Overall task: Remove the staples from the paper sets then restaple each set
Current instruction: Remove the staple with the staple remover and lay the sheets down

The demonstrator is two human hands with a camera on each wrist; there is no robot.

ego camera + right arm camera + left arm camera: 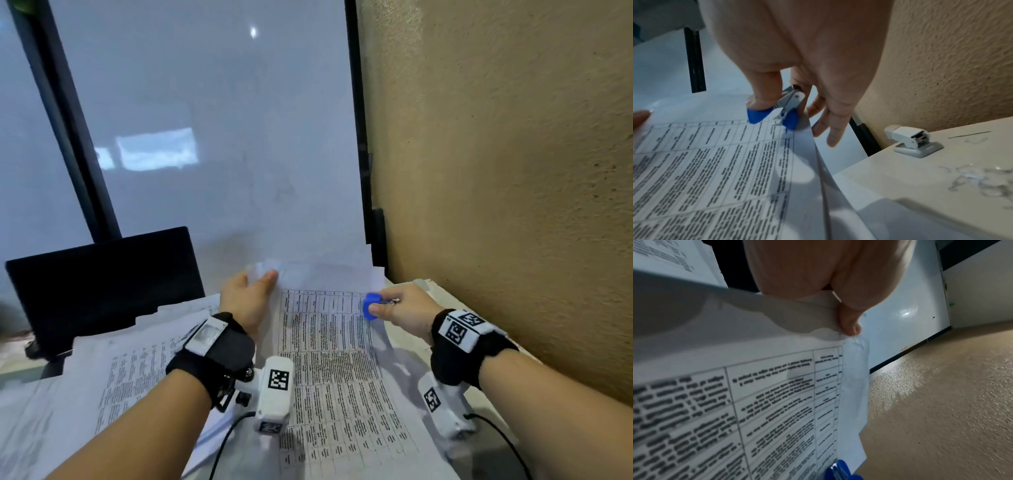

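- Right wrist view: right hand point(797, 68) pinched the blue staple remover point(772, 113), claws at the paper set point(715, 162) far-right corner.
- Left hand point(248, 296) gripped the far-left corner, farther from the staple.

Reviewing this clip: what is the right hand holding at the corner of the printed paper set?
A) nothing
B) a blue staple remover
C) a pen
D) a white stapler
B: the right hand pinches the blue staple remover at the corner of the paper set, while the white stapler sits untouched on the table.
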